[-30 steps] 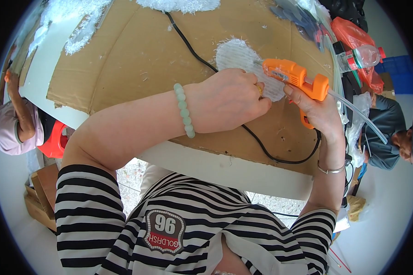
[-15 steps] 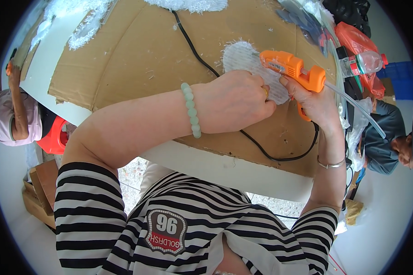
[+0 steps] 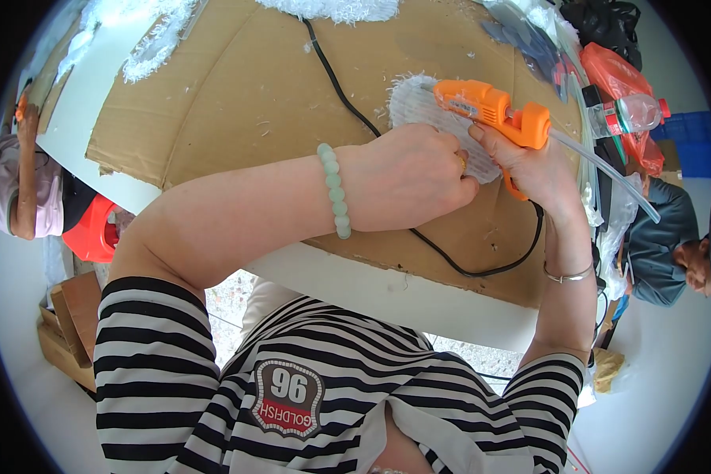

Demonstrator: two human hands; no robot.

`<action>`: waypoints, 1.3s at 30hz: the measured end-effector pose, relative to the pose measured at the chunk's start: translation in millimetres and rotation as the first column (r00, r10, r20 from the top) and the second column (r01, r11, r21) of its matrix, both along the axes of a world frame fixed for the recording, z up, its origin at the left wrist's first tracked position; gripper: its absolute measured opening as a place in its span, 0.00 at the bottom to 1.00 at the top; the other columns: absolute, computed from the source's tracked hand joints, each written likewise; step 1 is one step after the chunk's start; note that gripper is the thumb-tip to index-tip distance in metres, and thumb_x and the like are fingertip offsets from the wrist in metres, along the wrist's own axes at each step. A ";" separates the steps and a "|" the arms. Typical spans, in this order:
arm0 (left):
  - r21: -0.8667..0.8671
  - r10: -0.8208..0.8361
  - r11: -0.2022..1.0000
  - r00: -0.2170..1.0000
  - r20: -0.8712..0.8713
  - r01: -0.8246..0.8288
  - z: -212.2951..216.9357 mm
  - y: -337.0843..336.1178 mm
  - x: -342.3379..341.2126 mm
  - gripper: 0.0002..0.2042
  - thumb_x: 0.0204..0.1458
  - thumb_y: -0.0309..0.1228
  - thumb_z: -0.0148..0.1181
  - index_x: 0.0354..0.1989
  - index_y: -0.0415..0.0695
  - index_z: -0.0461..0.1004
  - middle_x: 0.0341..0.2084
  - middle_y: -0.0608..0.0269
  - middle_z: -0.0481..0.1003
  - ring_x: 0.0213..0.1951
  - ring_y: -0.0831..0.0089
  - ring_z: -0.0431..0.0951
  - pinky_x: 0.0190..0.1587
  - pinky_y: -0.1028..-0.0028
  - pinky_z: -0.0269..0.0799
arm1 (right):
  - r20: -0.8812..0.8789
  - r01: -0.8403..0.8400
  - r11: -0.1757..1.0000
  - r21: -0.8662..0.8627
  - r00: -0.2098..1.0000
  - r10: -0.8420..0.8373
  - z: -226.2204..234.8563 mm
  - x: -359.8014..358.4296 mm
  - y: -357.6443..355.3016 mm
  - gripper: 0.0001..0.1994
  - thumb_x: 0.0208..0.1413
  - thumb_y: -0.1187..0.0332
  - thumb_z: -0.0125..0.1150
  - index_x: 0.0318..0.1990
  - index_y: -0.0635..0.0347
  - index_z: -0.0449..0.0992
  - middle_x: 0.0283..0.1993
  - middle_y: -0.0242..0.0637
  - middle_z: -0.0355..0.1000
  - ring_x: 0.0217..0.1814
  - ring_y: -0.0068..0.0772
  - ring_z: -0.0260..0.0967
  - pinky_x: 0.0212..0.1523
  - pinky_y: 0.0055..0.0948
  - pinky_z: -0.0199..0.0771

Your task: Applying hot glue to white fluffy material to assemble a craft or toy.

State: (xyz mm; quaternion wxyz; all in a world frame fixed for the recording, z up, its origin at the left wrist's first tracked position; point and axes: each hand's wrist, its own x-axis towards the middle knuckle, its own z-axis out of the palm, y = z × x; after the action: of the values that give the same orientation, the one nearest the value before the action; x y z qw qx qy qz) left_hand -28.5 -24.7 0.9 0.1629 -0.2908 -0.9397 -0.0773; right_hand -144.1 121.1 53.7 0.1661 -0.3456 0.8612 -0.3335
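On the cardboard (image 3: pixel 237 118), head view, a fuzzy-edged white pad (image 3: pixel 407 103) lay toward the far R part, its long axis slanting from far L to near R. L hand (image 3: pixel 407 180) was nearer: its bent knuckles overlapped the pad's near L edge, so the pad stretched just beyond them & off to the R. Those fingers were curled under, tips hidden; can't tell if they pinched the pad or only pressed it. R hand (image 3: pixel 533 170) sat at the pad's R side, grasping an orange glue gun (image 3: pixel 494 110) by its handle, thumb up along the body; trigger finger hidden, so no telling if it was squeezed. Glue gun lay crosswise over the pad, nozzle aimed L at the far half; contact w/ the surface couldn't be made out. Clear glue stick (image 3: pixel 608 170) poked out the back, angled R & nearer. Black cord (image 3: pixel 482 275) crossed the cardboard, went out of sight behind L hand & looped up by the R wrist. More white fuzzy stuff (image 3: pixel 332 8) lay at the far edge, w/ a plastic bottle (image 3: pixel 640 113) & red bag (image 3: pixel 608 67) off R.
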 end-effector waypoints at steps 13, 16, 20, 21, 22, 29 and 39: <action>0.051 -0.018 0.998 0.985 -0.174 0.028 -4.3 1.0 -3.2 0.03 0.40 0.27 0.55 0.23 0.42 0.71 0.16 0.62 0.72 0.30 0.69 0.73 0.27 0.73 0.69 | 0.449 0.334 0.851 -0.405 0.883 -0.133 -2.8 19.0 51.0 0.15 0.53 0.56 0.59 0.33 0.60 0.72 0.24 0.32 0.68 0.26 0.26 0.68 0.27 0.25 0.66; 0.050 -0.008 0.999 0.984 -0.176 0.017 -1.7 3.2 -0.9 0.04 0.40 0.27 0.55 0.24 0.41 0.70 0.18 0.61 0.72 0.29 0.68 0.74 0.27 0.72 0.71 | 0.552 0.418 0.815 -0.401 0.820 -0.149 -6.0 28.2 53.9 0.17 0.53 0.53 0.58 0.29 0.59 0.71 0.24 0.34 0.69 0.28 0.28 0.69 0.28 0.26 0.68; 0.082 0.013 0.997 0.985 -0.171 0.001 0.3 3.8 0.3 0.03 0.41 0.26 0.54 0.25 0.40 0.70 0.21 0.58 0.72 0.27 0.64 0.75 0.28 0.71 0.72 | 0.609 0.447 0.787 -0.426 0.785 -0.116 -4.2 35.5 56.5 0.17 0.55 0.52 0.55 0.29 0.58 0.69 0.26 0.34 0.68 0.30 0.29 0.70 0.30 0.26 0.70; 0.079 0.008 0.997 0.985 -0.174 0.006 1.2 3.8 0.3 0.03 0.41 0.26 0.54 0.25 0.40 0.70 0.21 0.58 0.72 0.27 0.64 0.75 0.28 0.71 0.72 | 0.610 0.447 0.779 -0.440 0.785 -0.106 -4.4 35.4 58.3 0.17 0.55 0.52 0.54 0.29 0.58 0.69 0.27 0.34 0.68 0.31 0.29 0.69 0.30 0.27 0.71; 0.109 0.014 0.994 0.986 -0.164 0.004 2.2 3.6 0.1 0.03 0.41 0.25 0.53 0.25 0.40 0.70 0.21 0.58 0.72 0.26 0.64 0.75 0.28 0.71 0.72 | 0.608 0.449 0.776 -0.443 0.786 -0.108 -3.1 35.4 59.9 0.17 0.55 0.52 0.54 0.29 0.58 0.69 0.27 0.34 0.68 0.31 0.29 0.69 0.30 0.27 0.71; 0.071 0.039 0.997 0.993 -0.112 -0.032 6.7 0.9 -1.4 0.04 0.43 0.27 0.57 0.27 0.41 0.71 0.22 0.61 0.72 0.28 0.65 0.73 0.30 0.69 0.71 | 0.541 0.322 0.644 -0.694 0.823 0.172 5.1 25.2 63.7 0.18 0.57 0.51 0.52 0.30 0.58 0.67 0.30 0.36 0.66 0.36 0.31 0.68 0.38 0.36 0.76; 0.016 0.050 0.999 0.986 -0.157 -0.048 11.5 7.2 5.8 0.03 0.42 0.26 0.53 0.23 0.41 0.71 0.15 0.60 0.71 0.26 0.64 0.73 0.33 0.68 0.70 | 0.710 0.582 0.436 -0.687 0.665 0.231 -31.2 30.3 40.8 0.16 0.61 0.56 0.48 0.31 0.59 0.69 0.28 0.35 0.69 0.35 0.30 0.69 0.51 0.61 0.68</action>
State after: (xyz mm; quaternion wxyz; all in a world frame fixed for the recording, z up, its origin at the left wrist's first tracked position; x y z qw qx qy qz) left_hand -22.6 -17.5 12.4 0.2401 -0.2720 -0.9302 -0.0559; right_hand -113.8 161.8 22.5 0.2447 -0.1143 0.4492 -0.8516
